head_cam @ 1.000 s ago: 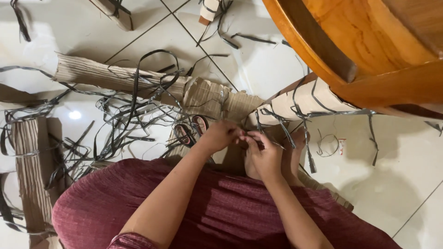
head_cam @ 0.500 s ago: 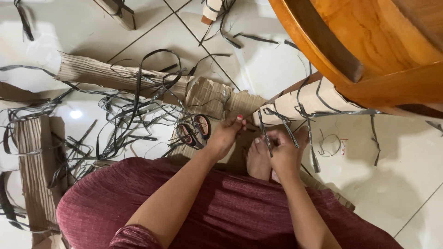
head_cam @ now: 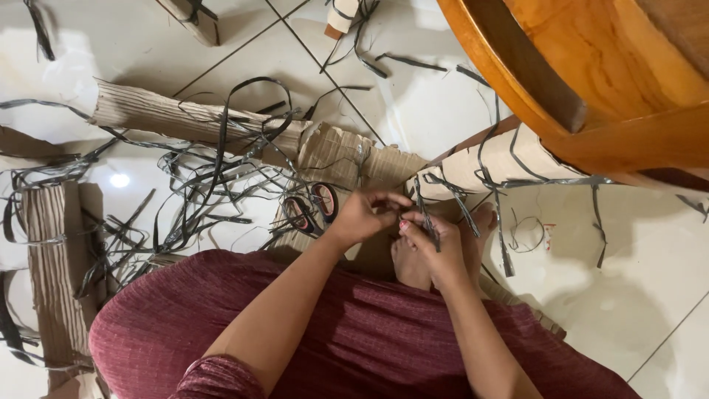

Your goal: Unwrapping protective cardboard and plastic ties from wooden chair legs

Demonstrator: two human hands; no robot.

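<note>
- Your left hand [head_cam: 362,218] and right hand [head_cam: 432,247] meet just above your bare feet [head_cam: 413,262], over the lap of your maroon skirt [head_cam: 354,332].
- The fingers of your right hand are clenched around a thin dark strip [head_cam: 422,214] that rises between them; the fingers of your left hand pinch at the same strip from the other side, fingertips touching the right hand's.
- No container shows here; nothing sits in a box or bin. What lies about is loose.
- Red-handled scissors [head_cam: 312,207] lie on flattened cardboard [head_cam: 336,155] just to the left of your left hand, untouched.
- A tangle of dark strips [head_cam: 199,192] spreads over the floor to your left, draped across a long ribbed cardboard piece [head_cam: 177,118].
- Another ribbed cardboard piece [head_cam: 55,258] lies upright in view at the far left, with strips crossing it.
- A pale cardboard roll [head_cam: 487,166] wrapped in dark strips lies just beyond your right hand, partly under the wooden furniture.
- The floor [head_cam: 650,273] is glossy white tile with thin dark joints, reflecting a ceiling light.
- A rounded orange-brown wooden chair [head_cam: 591,66] fills the upper right corner.
</note>
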